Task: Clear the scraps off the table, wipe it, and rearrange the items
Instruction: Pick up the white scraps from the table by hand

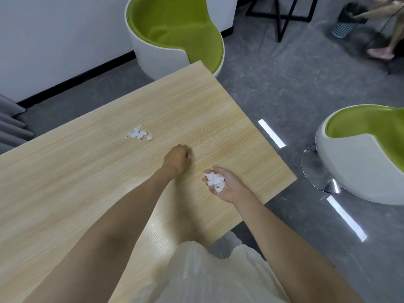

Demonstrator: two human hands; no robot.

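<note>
Left grip (178, 158): clenched, pinching white scrap (188, 156) on table (87, 171). Right grip (227, 186): cupped palm-up, holding gathered scraps (215, 181). Loose scraps (138, 134): far-left of both.

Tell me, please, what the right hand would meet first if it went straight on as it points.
The right hand would probably meet the left hand first, though depth is unclear.

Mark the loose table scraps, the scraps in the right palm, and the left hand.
loose scraps (138, 134): head view, cluster's middle
palm scraps (216, 182): head view, pile's centre
left hand (177, 159): head view, back of hand
</note>
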